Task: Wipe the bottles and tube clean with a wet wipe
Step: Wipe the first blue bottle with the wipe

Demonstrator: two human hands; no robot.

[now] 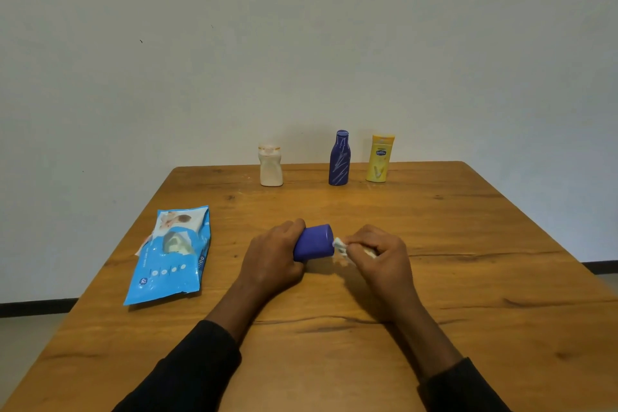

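Note:
My left hand (272,257) grips a blue tube (314,242) lying on its side at the table's middle, its round cap end pointing right. My right hand (381,256) pinches a crumpled white wet wipe (340,246) against that cap end. Most of the tube's body is hidden inside my left hand. At the far edge stand a white bottle (271,165), a dark blue bottle (340,159) streaked with white marks, and a yellow bottle (379,159), all upright.
A blue pack of wet wipes (174,254) lies flat at the left of the wooden table (468,261), its flap peeled open. A pale wall rises right behind the bottles.

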